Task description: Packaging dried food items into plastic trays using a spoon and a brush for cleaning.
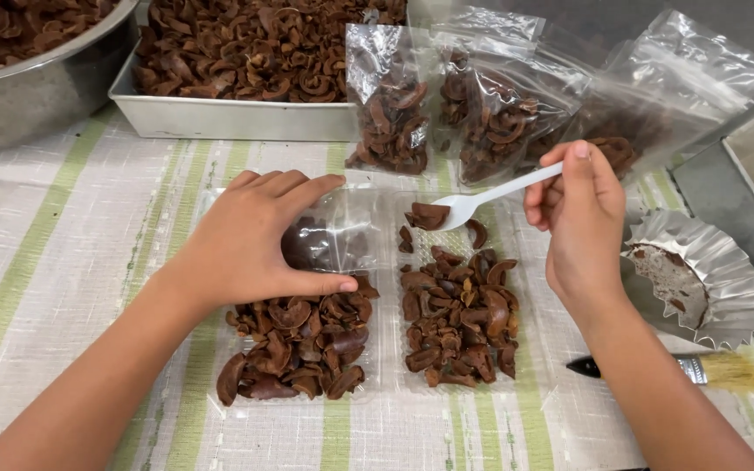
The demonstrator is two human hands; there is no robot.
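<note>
Plastic everywhere: two clear shallow trays lie side by side on the worktop (pixel 63 262), which is covered w/ a woven cloth, off-white w/ pale green stripes. Left tray (pixel 220 392) and right tray (pixel 530 349) both carry heaps of dark brown dried pieces (pixel 460 318), curled, shell-like, glossy in spots.

Left hand (pixel 250 240) lies flat, palm down, fingers spread over the upper half of the left tray, grip wide open and closed on nothing; it looks to be pressing the light tray down so it won't slide. Right hand (pixel 578 214) has its grip closed on the handle of a white plastic spoon (pixel 482 199), thumb up on top, pinched near the handle end. Spoon bowl sits over the top of the right tray w/ one brown piece (pixel 428 215) in or at it, just above that heap.

Behind the trays: clear crinkly bags (pixel 482 105) part-filled w/ the same pieces, leaning on each other approx. upright. A rectangular metal pan (pixel 220 118) and a round steel bowl (pixel 37 87), top left, hold bulk stock, close at hand for scooping, prob. At right, a pleated foil cup (pixel 717 262) w/ brown crumbs inside, and near it a brush (pixel 700 368) w/ black handle, metal ferrule, pale bristles, lying flat on the cloth.
</note>
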